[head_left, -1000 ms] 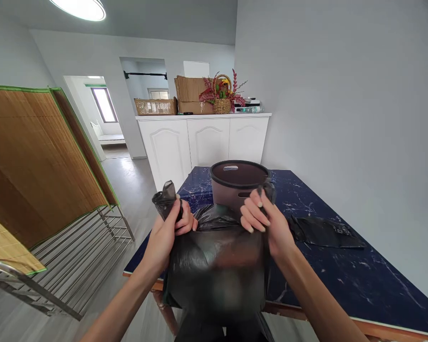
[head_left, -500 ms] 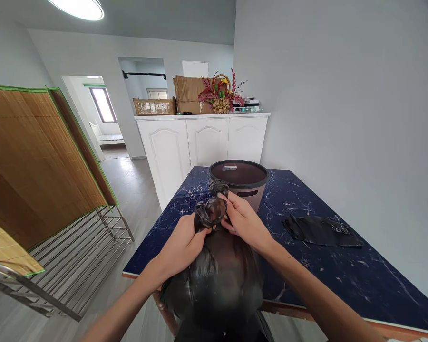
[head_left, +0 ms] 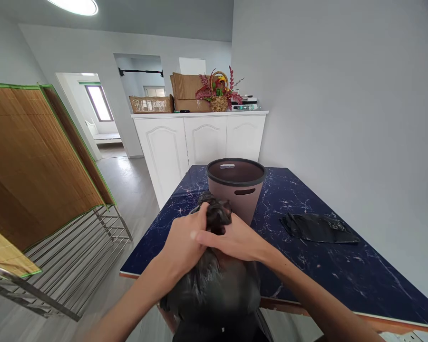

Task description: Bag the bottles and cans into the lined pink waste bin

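Observation:
A filled black plastic garbage bag [head_left: 223, 282] bulges below my hands at the table's near edge. My left hand [head_left: 187, 240] is closed around the gathered neck of the bag from the left. From the right, my right hand [head_left: 235, 237] grips the same bunched plastic, its thumb reaching across toward the left hand. Crumpled bag ends stick up between and above the fingers. Just beyond the hands stands a brownish-pink trash can [head_left: 240, 202] with a dark rim and a handle slot. The bag hides part of its lower side.
On the dark blue marbled table [head_left: 292, 270], folded black bags [head_left: 319, 228] lie to the right. A metal rack [head_left: 78, 251] with a bamboo mat [head_left: 35, 166] stands at left. Behind is a white cabinet [head_left: 207, 140] bearing cardboard boxes [head_left: 153, 104] and a flower basket [head_left: 219, 103].
My hands have come closer together around the bag's neck, with the right thumb now crossing over. The two bunched ends have shifted and lowered, uncovering more of the trash can's front.

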`<action>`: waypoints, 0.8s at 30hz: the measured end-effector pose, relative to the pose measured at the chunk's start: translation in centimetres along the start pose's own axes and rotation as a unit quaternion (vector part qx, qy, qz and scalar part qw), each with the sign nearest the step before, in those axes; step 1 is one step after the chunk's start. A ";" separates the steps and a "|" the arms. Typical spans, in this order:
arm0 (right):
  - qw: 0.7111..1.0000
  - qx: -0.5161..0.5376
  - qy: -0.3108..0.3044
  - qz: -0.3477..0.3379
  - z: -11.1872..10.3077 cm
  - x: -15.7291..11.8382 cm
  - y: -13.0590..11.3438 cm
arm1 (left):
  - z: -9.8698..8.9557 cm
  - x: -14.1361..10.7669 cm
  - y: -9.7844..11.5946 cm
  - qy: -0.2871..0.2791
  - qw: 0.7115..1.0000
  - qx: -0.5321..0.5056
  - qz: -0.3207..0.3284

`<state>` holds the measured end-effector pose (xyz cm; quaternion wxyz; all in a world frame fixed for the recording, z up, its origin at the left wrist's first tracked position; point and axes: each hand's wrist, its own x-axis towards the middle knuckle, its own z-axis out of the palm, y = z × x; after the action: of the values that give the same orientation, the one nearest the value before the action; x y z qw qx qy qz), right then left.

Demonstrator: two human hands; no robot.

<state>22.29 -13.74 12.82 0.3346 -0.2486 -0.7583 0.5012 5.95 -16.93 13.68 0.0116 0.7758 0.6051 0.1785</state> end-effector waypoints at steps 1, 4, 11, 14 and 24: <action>1.000 0.004 0.022 0.011 0.3 0.1 0.2 | 0.0 0.1 0.4 -0.015 0.999 0.044 -0.004; 0.988 0.043 0.141 0.052 1.0 0.7 1.2 | 0.2 0.1 1.1 -0.021 0.995 0.098 -0.002; 0.961 0.137 0.226 0.080 -0.1 1.0 2.3 | 1.1 -0.4 -1.3 0.015 0.984 -0.149 0.093; 0.981 0.139 0.126 0.051 -1.0 0.5 1.9 | 0.7 -0.3 -2.6 -0.018 0.962 -0.262 0.071; 0.962 -0.234 -0.012 -0.136 -3.9 -1.1 0.4 | -0.4 -0.3 -3.5 -0.063 0.901 -0.428 0.017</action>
<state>25.96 -12.09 13.24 0.3229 -0.2081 -0.8853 0.2620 2.53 -16.33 13.18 0.3777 0.7160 0.4549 0.3710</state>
